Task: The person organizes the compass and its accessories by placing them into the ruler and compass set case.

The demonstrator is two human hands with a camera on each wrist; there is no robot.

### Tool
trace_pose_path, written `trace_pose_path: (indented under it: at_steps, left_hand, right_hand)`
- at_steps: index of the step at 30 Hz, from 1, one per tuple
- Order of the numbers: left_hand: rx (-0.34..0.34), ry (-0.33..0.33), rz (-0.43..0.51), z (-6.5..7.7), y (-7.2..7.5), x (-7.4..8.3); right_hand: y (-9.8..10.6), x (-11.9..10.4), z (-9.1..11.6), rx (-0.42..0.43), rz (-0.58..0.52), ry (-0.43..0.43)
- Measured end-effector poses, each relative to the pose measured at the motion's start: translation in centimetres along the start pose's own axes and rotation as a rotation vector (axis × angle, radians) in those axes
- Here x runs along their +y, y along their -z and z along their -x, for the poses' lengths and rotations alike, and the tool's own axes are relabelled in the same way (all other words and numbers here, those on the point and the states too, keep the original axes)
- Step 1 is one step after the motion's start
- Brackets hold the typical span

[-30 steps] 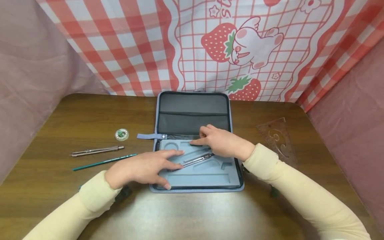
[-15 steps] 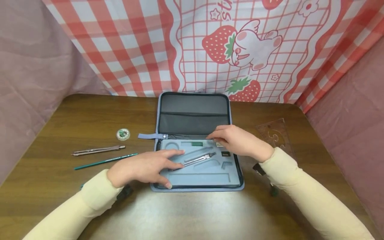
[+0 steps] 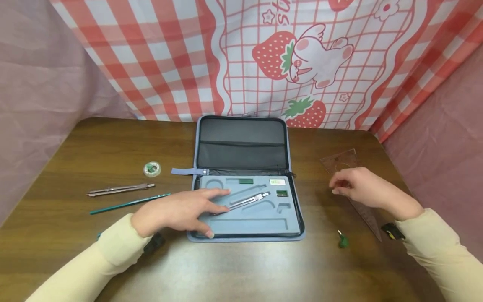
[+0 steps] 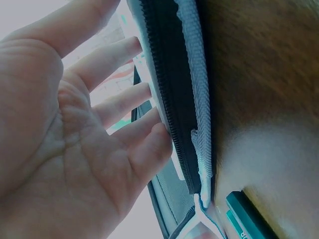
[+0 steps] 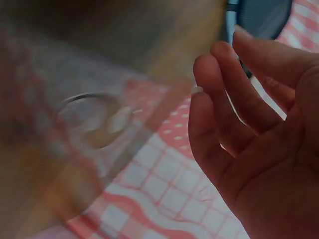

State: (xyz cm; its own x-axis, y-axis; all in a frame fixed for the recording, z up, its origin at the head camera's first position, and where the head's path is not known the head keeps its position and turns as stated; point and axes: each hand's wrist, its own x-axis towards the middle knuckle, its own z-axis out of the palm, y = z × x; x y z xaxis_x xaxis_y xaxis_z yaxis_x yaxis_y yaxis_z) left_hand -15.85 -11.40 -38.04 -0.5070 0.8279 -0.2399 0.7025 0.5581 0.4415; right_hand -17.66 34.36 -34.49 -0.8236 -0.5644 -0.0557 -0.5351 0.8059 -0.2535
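Observation:
My left hand lies with spread fingers on the pale blue insert of an open zip case. Its fingertips are at the end of a silver compass lying in the insert. In the left wrist view the left hand's fingers reach over the zipped edge. Over a clear set square, on the right of the table, hovers my right hand. Its fingers bend loosely with nothing between them and the thumb. Also in the insert are a white eraser, a green sharpener and a small green block.
Left of the case lie a round clear container with something green inside, a second silver drawing instrument and a teal pencil. A small green piece with a metal tip lies right of the case. A strap sticks out leftward.
My right hand has left the insert and moved right to above the set square, uncovering the green block, eraser and sharpener. My left hand has stayed in place.

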Motion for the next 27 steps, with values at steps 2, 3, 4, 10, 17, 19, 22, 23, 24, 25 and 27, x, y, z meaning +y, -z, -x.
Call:
trace_pose_path:
  at_steps: [2, 3, 4, 10, 17, 19, 22, 23, 24, 25, 27]
  left_hand:
    - [-0.001, 0.006, 0.000, 0.1, 0.0, 0.0]
    - [-0.001, 0.008, -0.001, 0.1, 0.0, 0.0]
    - [-0.002, 0.008, -0.004, 0.1, 0.0, 0.0]
    - [0.006, -0.016, -0.011, 0.0, -0.1, -0.1]
    - [0.015, -0.027, -0.024, -0.1, -0.1, -0.2]
    - [0.010, -0.024, -0.022, -0.1, 0.0, -0.2]
    - [0.006, -0.020, -0.024, -0.1, 0.0, -0.2]
    - [0.005, -0.016, -0.024, -0.1, 0.0, -0.2]
    - [0.004, -0.012, -0.024, -0.1, 0.0, -0.2]
    - [0.002, -0.008, -0.024, -0.1, 0.0, -0.2]
    - [0.000, -0.003, -0.024, -0.1, 0.0, -0.2]
  right_hand:
    - [-0.4, 0.1, 1.0, -0.049, -0.030, 0.003]
    - [-0.6, 0.0, 1.6, -0.072, -0.053, 0.003]
    - [-0.8, -0.2, 2.1, -0.096, -0.077, 0.013]
    - [-1.9, -2.4, 4.7, -0.246, -0.170, -0.016]
    - [-2.7, -3.0, 5.5, -0.276, -0.141, -0.107]
    - [-2.9, -2.8, 5.4, -0.272, -0.162, -0.096]
    - [-3.1, -2.6, 5.2, -0.256, -0.188, -0.053]
    - [-3.2, -2.5, 5.1, -0.246, -0.192, -0.028]
    - [-3.3, -2.4, 5.0, -0.234, -0.195, -0.002]
    - [-3.4, -2.4, 4.9, -0.217, -0.194, 0.029]
    - [-3.4, -2.4, 4.6, -0.172, -0.174, 0.074]
